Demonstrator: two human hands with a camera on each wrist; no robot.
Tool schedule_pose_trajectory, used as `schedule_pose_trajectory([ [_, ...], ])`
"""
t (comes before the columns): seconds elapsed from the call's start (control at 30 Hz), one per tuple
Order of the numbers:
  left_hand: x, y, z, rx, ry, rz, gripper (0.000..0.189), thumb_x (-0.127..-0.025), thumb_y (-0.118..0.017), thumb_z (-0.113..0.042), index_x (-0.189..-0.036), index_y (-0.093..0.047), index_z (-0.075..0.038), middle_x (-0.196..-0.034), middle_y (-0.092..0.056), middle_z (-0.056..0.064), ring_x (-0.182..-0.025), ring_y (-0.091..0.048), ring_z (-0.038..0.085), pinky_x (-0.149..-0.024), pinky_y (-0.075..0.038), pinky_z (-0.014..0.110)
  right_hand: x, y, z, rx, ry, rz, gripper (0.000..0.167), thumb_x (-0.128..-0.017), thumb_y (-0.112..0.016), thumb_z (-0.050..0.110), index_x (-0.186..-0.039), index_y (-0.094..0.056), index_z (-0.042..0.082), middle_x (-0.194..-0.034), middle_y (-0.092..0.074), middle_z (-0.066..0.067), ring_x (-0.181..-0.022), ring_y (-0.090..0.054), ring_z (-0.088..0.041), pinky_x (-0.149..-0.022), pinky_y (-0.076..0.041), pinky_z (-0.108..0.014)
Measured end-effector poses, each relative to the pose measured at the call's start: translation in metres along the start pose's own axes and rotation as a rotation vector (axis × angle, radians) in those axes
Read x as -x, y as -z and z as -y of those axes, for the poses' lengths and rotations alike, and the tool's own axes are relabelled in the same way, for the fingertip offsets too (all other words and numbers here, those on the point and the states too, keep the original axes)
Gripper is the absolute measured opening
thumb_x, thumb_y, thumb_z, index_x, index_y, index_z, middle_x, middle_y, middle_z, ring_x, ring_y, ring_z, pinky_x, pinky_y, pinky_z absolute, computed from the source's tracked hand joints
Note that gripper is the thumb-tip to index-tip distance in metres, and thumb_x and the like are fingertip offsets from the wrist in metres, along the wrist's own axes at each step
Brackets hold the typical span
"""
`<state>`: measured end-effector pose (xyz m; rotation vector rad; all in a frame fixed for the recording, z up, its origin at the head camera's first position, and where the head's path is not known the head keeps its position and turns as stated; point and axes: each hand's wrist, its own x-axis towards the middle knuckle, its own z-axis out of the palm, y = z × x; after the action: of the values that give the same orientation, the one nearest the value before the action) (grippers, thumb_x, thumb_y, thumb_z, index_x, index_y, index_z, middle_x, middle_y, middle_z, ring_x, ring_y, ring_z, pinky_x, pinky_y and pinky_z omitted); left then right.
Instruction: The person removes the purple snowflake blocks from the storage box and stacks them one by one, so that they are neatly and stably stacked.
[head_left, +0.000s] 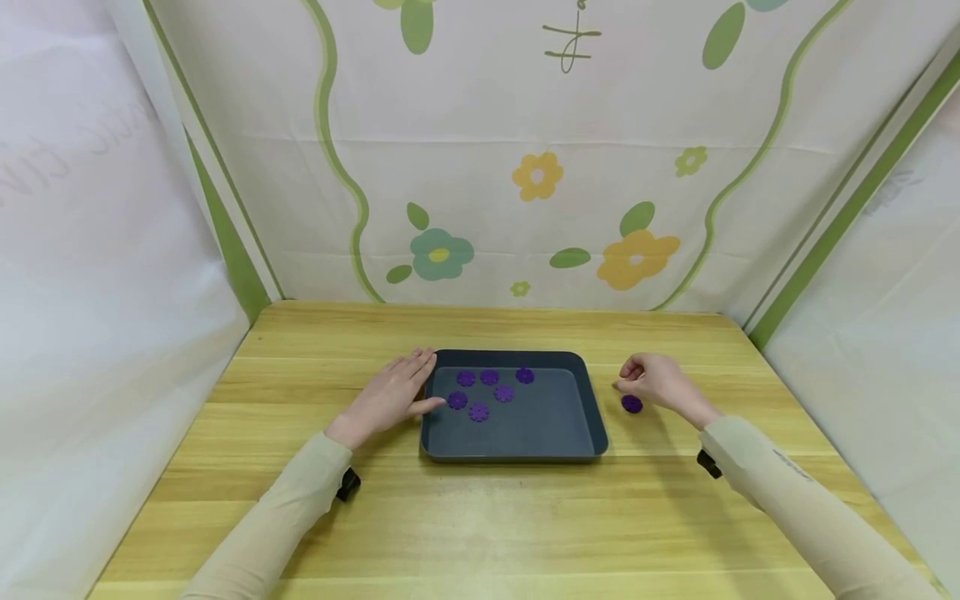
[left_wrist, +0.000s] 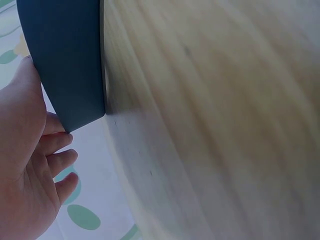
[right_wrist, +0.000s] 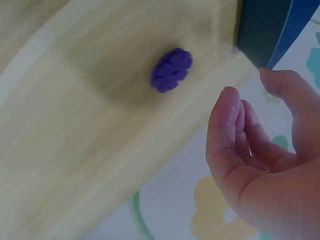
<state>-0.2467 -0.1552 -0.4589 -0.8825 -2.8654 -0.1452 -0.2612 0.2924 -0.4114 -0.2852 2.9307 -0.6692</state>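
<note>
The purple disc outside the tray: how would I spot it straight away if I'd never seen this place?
On the wooden table, find the dark rectangular tray. Just past its right edge in the head view is a small purple disc with a notched rim. It is the only one seen outside the tray; the six similar discs are all inside.

left arm (head_left: 273,512) angled forward and inward | left hand (head_left: 388,392) palm-down, fingers mostly straight, thumb spread wide | right arm (head_left: 806,500) slanting inward too | right hand (head_left: 660,382) kinda loosely curled, bit of a gap between thumb and index fingertip
</note>
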Motion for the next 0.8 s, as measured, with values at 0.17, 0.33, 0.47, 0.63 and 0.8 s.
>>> schedule_pose_trajectory([
  [0.17, 0.0, 0.0, 0.0, -0.011, -0.002, 0.0, 0.08, -0.097, -0.054, -0.055, -0.152, -0.037, 0.0, -0.158, -0.038, 0.018, -0.147, -0.038, 0.034, -0.12, -0.036, 0.049, -0.008, -0.002, 0.015, 0.005, 0.05, -0.006, 0.02, -0.087, -0.074, 0.024, -0.089, -0.066, 0.005, -0.087, -0.07, -0.008, -0.074, -0.062, -0.013, -0.067, -0.051, -0.028],
  [0.33, -0.001, -0.001, 0.0, 0.014, 0.006, 0.013, 0.081, -0.097, -0.052, -0.057, -0.153, -0.035, 0.0, -0.159, -0.036, 0.017, -0.148, -0.036, 0.033, -0.121, -0.034, 0.049, -0.015, -0.005, 0.03, 0.006, 0.106, -0.029, 0.019, -0.086, -0.076, 0.022, -0.087, -0.067, 0.005, -0.085, -0.07, -0.008, -0.072, -0.063, -0.013, -0.067, -0.051, -0.028],
  [0.47, -0.001, 0.0, 0.0, 0.018, 0.01, 0.012, 0.081, -0.097, -0.052, -0.056, -0.153, -0.035, -0.001, -0.159, -0.035, 0.017, -0.148, -0.036, 0.033, -0.121, -0.034, 0.049, -0.02, -0.007, 0.043, 0.01, 0.124, -0.019, 0.018, -0.087, -0.076, 0.022, -0.089, -0.067, 0.006, -0.086, -0.07, -0.008, -0.074, -0.064, -0.014, -0.067, -0.052, -0.029],
  [0.63, -0.001, 0.0, 0.0, 0.003, 0.006, 0.003, 0.081, -0.097, -0.053, -0.056, -0.152, -0.036, -0.001, -0.158, -0.037, 0.017, -0.147, -0.037, 0.033, -0.121, -0.034, 0.049, -0.025, -0.012, 0.057, 0.01, 0.155, 0.003, 0.018, -0.087, -0.076, 0.021, -0.09, -0.068, 0.006, -0.086, -0.07, -0.008, -0.074, -0.064, -0.015, -0.066, -0.053, -0.03],
  [0.8, -0.001, -0.001, 0.001, 0.003, 0.006, 0.006, 0.081, -0.097, -0.052, -0.057, -0.153, -0.035, -0.001, -0.159, -0.036, 0.016, -0.148, -0.036, 0.033, -0.121, -0.034, 0.048, -0.031, -0.019, 0.067, 0.0, 0.174, 0.016, 0.018, -0.086, -0.076, 0.021, -0.091, -0.068, 0.006, -0.087, -0.07, -0.007, -0.076, -0.065, -0.015, -0.07, -0.056, -0.032],
])
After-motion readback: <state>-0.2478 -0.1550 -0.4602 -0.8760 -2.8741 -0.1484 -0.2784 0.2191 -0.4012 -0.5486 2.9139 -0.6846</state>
